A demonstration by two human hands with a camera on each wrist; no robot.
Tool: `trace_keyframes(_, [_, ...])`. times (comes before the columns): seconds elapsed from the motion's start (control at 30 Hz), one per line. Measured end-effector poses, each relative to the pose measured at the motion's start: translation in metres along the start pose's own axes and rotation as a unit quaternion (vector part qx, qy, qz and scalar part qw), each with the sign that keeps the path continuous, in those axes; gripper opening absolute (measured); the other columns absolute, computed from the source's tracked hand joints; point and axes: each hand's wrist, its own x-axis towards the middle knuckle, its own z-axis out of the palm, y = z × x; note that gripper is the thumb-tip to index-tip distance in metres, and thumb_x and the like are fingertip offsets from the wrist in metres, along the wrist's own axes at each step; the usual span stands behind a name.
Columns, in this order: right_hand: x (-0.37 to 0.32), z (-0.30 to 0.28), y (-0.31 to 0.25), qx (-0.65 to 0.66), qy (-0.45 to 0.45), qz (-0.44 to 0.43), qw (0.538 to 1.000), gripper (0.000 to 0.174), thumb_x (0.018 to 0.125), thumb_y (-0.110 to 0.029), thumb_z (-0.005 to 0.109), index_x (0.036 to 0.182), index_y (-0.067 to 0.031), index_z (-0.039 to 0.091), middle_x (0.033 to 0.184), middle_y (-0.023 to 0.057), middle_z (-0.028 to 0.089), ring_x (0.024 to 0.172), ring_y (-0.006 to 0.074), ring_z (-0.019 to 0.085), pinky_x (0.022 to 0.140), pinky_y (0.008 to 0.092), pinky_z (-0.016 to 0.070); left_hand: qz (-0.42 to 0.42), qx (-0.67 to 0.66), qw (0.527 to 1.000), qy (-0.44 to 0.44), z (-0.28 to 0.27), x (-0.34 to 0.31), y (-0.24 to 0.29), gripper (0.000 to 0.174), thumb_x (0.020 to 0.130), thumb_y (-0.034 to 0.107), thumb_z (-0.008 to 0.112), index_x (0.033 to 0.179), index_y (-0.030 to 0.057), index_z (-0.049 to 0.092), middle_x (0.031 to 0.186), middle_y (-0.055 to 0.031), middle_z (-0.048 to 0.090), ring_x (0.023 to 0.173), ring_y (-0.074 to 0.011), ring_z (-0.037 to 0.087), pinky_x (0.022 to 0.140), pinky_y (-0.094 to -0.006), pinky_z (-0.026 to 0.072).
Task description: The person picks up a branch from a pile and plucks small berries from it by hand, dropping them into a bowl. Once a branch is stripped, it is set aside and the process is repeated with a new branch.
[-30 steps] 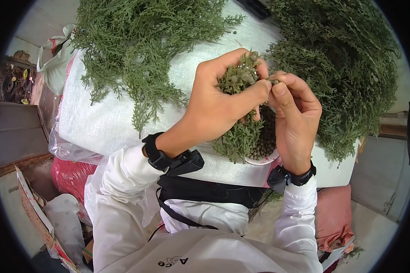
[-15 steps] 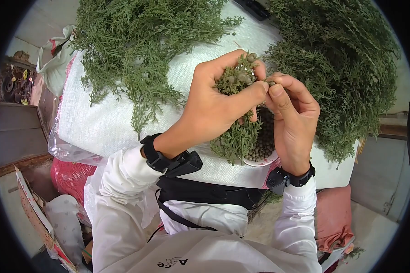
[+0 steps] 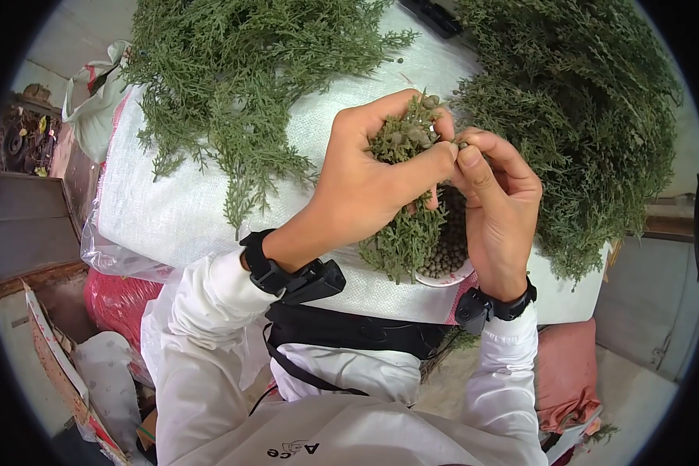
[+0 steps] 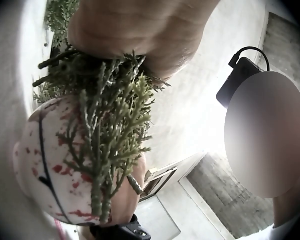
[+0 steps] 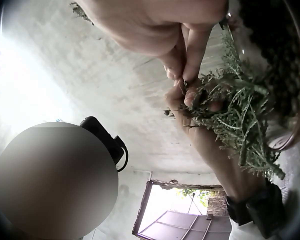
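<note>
My left hand (image 3: 361, 175) grips a bunch of green cypress sprigs (image 3: 400, 242), with several round grey-green cones showing above the thumb. Its thumb tip meets the right fingertips. In my right hand (image 3: 505, 206), thumb and index finger pinch a small round cone (image 3: 463, 144) at the bunch's edge. Below both hands stands a bowl (image 3: 443, 281) holding many small brown cones (image 3: 448, 260), partly hidden by the sprigs and the right hand. The left wrist view shows the bowl's white outside (image 4: 55, 165) with red marks, behind the hanging sprigs (image 4: 115, 130).
A loose heap of cypress branches (image 3: 241, 85) lies at the far left on the white woven sack surface (image 3: 179, 210). A larger, darker heap (image 3: 575, 124) is at the right. Between them at the back lies a black object (image 3: 435, 17). A red bundle (image 3: 120, 307) sits below left.
Both hands have shifted slightly left and keep the same hold. The right fingertips have drawn a little closer to the left thumb with the cone between them.
</note>
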Motion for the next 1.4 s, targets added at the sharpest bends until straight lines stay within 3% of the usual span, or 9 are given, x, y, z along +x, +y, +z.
trace_keyframes(0.3, [0.004, -0.006, -0.005, 0.032, -0.017, 0.06, 0.997, 0.02, 0.088, -0.004, 0.07, 0.107, 0.0026, 0.067, 0.101, 0.0102, 0.069, 0.087, 0.0145, 0.068, 0.08, 0.0261, 0.0584, -0.038, 0.005, 0.999, -0.001, 0.001, 0.001, 0.003, 0.012, 0.088, 0.003, 0.064, 0.098, -0.0013, 0.061, 0.086, -0.0034, 0.062, 0.056, -0.0091, 0.059, 0.048, -0.0213, 0.0456])
trace_keyframes(0.4, [0.006, -0.006, -0.01, 0.04, -0.03, 0.079, 0.996, 0.02, 0.089, -0.005, 0.069, 0.107, 0.0031, 0.067, 0.1, 0.0104, 0.069, 0.087, 0.0147, 0.068, 0.08, 0.026, 0.0585, -0.029, -0.013, 0.999, 0.02, 0.002, 0.004, 0.0, 0.013, 0.087, 0.011, 0.065, 0.094, 0.0, 0.062, 0.075, -0.0034, 0.064, 0.054, -0.0097, 0.061, 0.046, -0.0226, 0.0438])
trace_keyframes(0.47, [0.006, -0.005, -0.012, 0.025, -0.038, 0.093, 0.995, 0.021, 0.09, -0.007, 0.068, 0.107, 0.0039, 0.067, 0.1, 0.0107, 0.069, 0.087, 0.0151, 0.068, 0.08, 0.0259, 0.0585, -0.042, -0.021, 0.999, 0.015, -0.001, 0.005, 0.002, 0.014, 0.087, 0.012, 0.065, 0.094, -0.0001, 0.062, 0.076, -0.0037, 0.064, 0.055, -0.0105, 0.061, 0.046, -0.0234, 0.0439])
trace_keyframes(0.97, [0.003, -0.005, -0.012, -0.04, -0.039, 0.069, 0.996, 0.02, 0.09, -0.007, 0.068, 0.107, 0.0042, 0.069, 0.098, 0.0117, 0.071, 0.085, 0.0157, 0.069, 0.079, 0.0262, 0.0569, -0.075, -0.006, 0.997, 0.033, 0.0, 0.005, 0.005, 0.013, 0.085, 0.013, 0.063, 0.09, 0.0018, 0.062, 0.072, -0.0013, 0.06, 0.053, -0.0095, 0.055, 0.051, -0.0236, 0.0434])
trace_keyframes(1.07, [0.002, -0.002, -0.01, -0.043, -0.034, 0.068, 0.996, 0.02, 0.09, -0.007, 0.068, 0.106, 0.0036, 0.069, 0.097, 0.0113, 0.071, 0.085, 0.0154, 0.069, 0.078, 0.0261, 0.0566, -0.075, -0.022, 0.997, 0.004, -0.006, 0.008, 0.002, 0.014, 0.085, 0.014, 0.066, 0.091, 0.0011, 0.064, 0.077, -0.0032, 0.064, 0.057, -0.0099, 0.059, 0.046, -0.0244, 0.0427])
trace_keyframes(1.4, [0.001, -0.003, -0.007, -0.061, -0.024, 0.057, 0.996, 0.021, 0.091, -0.008, 0.066, 0.11, 0.0018, 0.068, 0.097, 0.0095, 0.071, 0.082, 0.0135, 0.069, 0.077, 0.0241, 0.0558, -0.072, -0.039, 0.997, 0.013, -0.005, 0.007, 0.001, 0.012, 0.084, 0.013, 0.066, 0.089, 0.002, 0.064, 0.075, -0.0023, 0.063, 0.055, -0.009, 0.058, 0.045, -0.0246, 0.0421])
